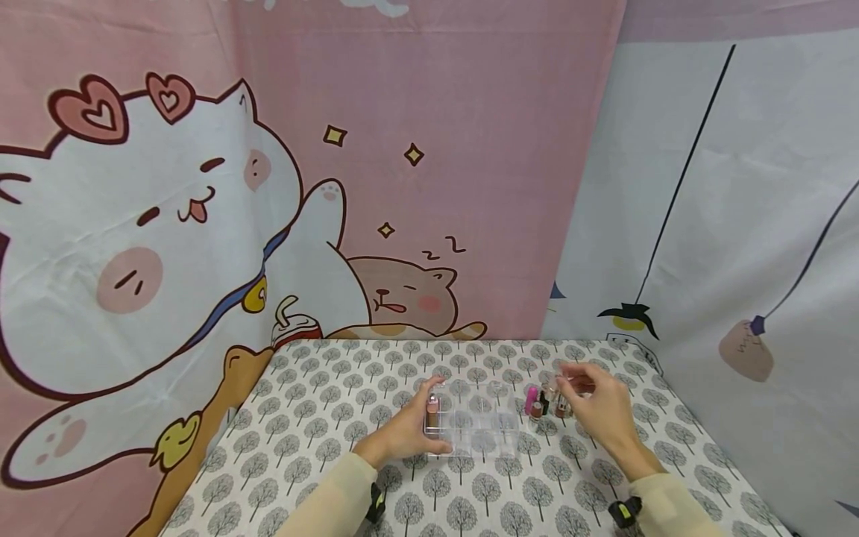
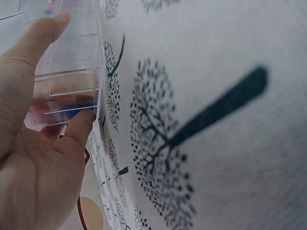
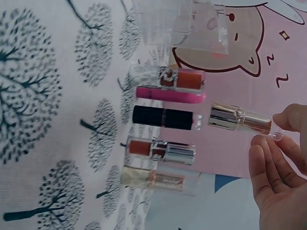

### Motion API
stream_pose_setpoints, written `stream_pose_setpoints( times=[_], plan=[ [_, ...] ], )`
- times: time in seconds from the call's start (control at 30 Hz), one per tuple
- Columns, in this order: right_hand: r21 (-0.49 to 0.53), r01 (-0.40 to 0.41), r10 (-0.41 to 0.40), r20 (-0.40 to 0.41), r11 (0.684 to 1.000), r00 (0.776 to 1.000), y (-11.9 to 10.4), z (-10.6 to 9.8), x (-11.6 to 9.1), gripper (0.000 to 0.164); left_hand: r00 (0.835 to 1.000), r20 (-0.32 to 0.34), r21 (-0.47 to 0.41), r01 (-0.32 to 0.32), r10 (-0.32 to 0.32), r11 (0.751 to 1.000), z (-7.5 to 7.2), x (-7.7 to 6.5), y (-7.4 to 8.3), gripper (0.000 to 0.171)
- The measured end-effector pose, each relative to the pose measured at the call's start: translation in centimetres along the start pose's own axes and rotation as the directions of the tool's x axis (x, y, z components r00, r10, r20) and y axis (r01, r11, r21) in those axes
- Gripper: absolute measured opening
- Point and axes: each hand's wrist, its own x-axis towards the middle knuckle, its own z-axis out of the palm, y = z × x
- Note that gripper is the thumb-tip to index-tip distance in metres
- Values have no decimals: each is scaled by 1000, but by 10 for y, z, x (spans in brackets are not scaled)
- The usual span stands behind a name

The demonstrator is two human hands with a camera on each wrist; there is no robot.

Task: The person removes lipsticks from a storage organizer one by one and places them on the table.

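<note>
My left hand (image 1: 403,431) grips the left end of a clear divided organizer (image 1: 483,445), thumb on the near side and fingers round the far side. A pinkish-brown lip gloss tube (image 1: 432,414) stands in its leftmost part. My right hand (image 3: 278,167) pinches another lip gloss tube (image 3: 230,117) by its clear end, its shiny metallic part pointing away from the fingers. This tube is held above a group of standing cosmetics: a bright pink tube (image 3: 168,95), a black tube (image 3: 160,117), a silver-capped tube (image 3: 182,152) and a gold-based tube (image 3: 136,177).
An orange-red tube (image 3: 190,79) stands beside the pink one, on the side toward the organizer. The cosmetics are to the organizer's right on a tree-print cloth (image 1: 322,425). Behind the table hangs a pink cartoon curtain (image 1: 470,186).
</note>
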Motion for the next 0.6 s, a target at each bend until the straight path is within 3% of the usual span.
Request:
stream_pose_setpoints(
  times=[0.07, 0.3, 0.6],
  plan=[
    [-4, 9, -9, -3, 1000, 1000, 3, 1, -1, 26, 999, 1, -7, 41, -41, 999, 0, -2, 7, 137],
    [-59, -2, 3, 12, 998, 1000, 11, 2, -6, 23, 998, -11, 9, 55, -55, 998, 0, -4, 13, 136],
    [-76, -107, 117, 144, 991, 983, 17, 2, -11, 27, 999, -14, 3, 50, -50, 999, 1, -4, 11, 136]
  ],
)
